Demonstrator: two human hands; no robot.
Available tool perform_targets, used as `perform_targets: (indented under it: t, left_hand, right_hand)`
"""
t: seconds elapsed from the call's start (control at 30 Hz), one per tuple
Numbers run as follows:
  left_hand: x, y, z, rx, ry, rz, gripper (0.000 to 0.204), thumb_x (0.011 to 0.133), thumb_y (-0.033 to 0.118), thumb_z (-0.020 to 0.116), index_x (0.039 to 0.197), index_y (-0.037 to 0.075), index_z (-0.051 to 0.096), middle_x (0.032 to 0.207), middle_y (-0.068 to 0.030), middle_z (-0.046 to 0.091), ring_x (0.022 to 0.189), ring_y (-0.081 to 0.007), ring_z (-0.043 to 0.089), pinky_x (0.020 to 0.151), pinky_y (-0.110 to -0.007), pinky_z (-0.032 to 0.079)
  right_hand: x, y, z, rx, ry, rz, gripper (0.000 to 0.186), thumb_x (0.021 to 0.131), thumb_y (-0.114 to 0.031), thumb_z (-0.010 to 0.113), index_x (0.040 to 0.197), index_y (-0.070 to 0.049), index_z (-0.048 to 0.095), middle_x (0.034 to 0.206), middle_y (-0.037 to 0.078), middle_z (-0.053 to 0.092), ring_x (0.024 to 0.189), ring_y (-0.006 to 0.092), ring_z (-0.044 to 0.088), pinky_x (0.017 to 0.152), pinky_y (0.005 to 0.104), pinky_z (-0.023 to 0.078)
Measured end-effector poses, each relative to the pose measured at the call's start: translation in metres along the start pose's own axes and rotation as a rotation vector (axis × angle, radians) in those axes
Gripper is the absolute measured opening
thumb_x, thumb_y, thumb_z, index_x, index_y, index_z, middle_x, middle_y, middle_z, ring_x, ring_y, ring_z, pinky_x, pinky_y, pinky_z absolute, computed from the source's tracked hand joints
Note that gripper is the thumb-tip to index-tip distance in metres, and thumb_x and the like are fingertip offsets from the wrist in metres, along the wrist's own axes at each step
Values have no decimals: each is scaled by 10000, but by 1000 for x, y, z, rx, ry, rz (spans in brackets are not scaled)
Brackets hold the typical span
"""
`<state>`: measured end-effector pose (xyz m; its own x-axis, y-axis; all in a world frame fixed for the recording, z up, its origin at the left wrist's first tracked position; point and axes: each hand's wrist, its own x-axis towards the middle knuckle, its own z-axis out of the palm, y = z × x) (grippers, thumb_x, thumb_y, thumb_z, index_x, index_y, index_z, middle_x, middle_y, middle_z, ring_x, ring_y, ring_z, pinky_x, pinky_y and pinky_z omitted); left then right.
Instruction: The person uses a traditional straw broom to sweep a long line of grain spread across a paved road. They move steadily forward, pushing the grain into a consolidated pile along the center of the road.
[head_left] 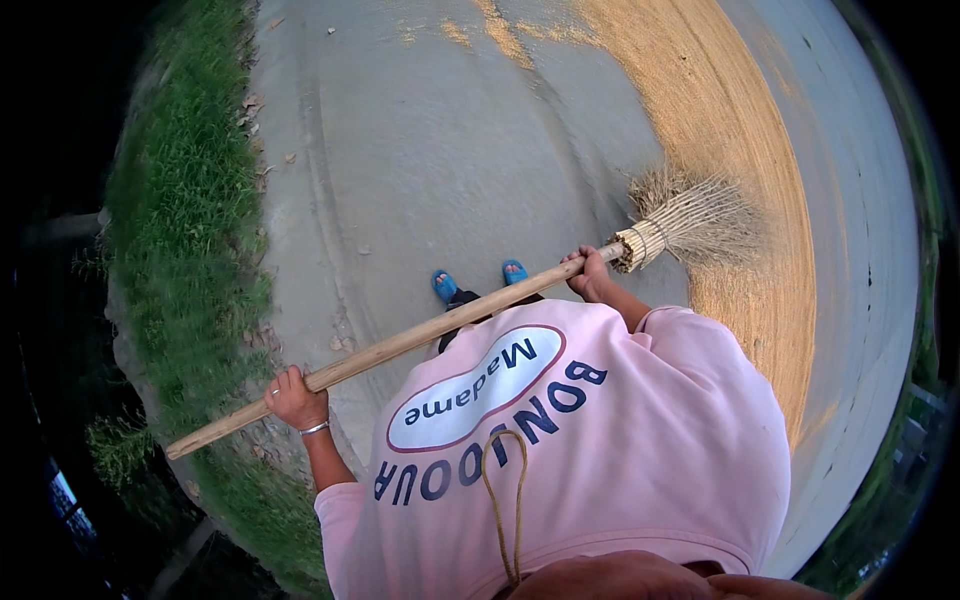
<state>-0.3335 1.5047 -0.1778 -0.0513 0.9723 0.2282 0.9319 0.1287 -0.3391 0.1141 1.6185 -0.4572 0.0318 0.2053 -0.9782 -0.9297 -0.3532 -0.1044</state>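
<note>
A long wooden handle (435,325) crosses diagonally in front of my pink shirt. My left hand (296,400), with a ring and bracelet, is closed round it toward its lower-left end. My right hand (585,268) grips it just below the broom head (680,225), a bound bundle of pale twigs with blurred tips at the inner edge of a wide band of golden grain (745,330). Below the handle's middle, my body hides part of my legs; my feet in blue sandals (446,287) stand on the grey concrete.
Green grass (180,190) with scattered dry leaves borders the concrete (420,170) on the left. Thin streaks of grain (505,35) lie ahead at the top. Beyond the grain band on the right, more pale pavement (860,300) curves toward a dark green verge.
</note>
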Motion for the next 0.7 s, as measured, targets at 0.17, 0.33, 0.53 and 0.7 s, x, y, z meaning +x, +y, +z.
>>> perform_targets:
  t: [0.17, 0.33, 0.53, 0.7]
  left_hand:
    - [-32, -70, -12, 119, -61, -196, 172, 577, 107, 606, 669, 97, 462, 646, -62, 441, 661, -255, 460, 655, -380, 364]
    - [-95, -145, -29, 254, -117, -358, 171, 597, 119, 611, 671, 92, 460, 650, -69, 444, 672, -264, 465, 653, -389, 364]
    - [-170, -166, -62, 363, -147, -617, 177, 627, 148, 617, 670, 91, 455, 642, -77, 446, 668, -267, 469, 652, -383, 367]
    - [-177, -125, -92, 589, -234, -836, 154, 631, 147, 593, 659, 98, 449, 642, -66, 463, 663, -258, 474, 613, -367, 359]
  right_hand:
    - [-14, 78, 95, -188, -114, 86, 100, 791, -130, 431, 777, -44, 381, 617, 73, 411, 560, 207, 421, 585, 369, 426]
    - [-29, 181, 147, -305, -151, 165, 84, 777, -106, 448, 768, -48, 387, 607, 67, 403, 549, 202, 425, 560, 358, 428]
    - [-26, 307, 205, -560, -288, 267, 73, 771, -98, 458, 773, -49, 404, 598, 70, 415, 520, 198, 439, 548, 360, 435]
    - [-28, 383, 271, -761, -423, 377, 74, 776, -110, 456, 742, -69, 405, 564, 63, 406, 501, 216, 438, 510, 356, 435]
